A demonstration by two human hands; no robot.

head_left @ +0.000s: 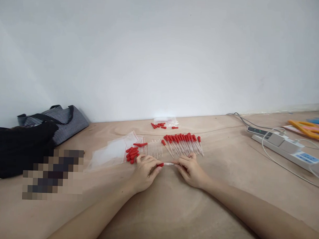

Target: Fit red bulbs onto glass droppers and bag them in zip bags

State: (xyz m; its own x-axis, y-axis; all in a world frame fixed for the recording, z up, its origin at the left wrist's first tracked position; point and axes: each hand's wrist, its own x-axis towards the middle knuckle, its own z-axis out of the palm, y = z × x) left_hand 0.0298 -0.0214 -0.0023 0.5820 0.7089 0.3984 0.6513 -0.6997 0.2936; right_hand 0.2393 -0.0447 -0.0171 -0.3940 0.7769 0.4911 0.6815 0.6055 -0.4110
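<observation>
Pinched in my left hand is a red rubber dropper bulb, partly hidden by the fingers. My right hand grips the other end of a clear glass dropper tube, which lies level between both hands and meets the bulb. Beyond them, a row of droppers with red bulbs rests on the table. Loose glass tubes lie left of that row. A pile of loose red bulbs sits just past my left hand, on the edge of some clear zip bags.
Near the wall lie more red bulbs and tubes by a clear bag. A striped bag and black cloth are at left. A power strip with cables and a yellow-orange frame are at right.
</observation>
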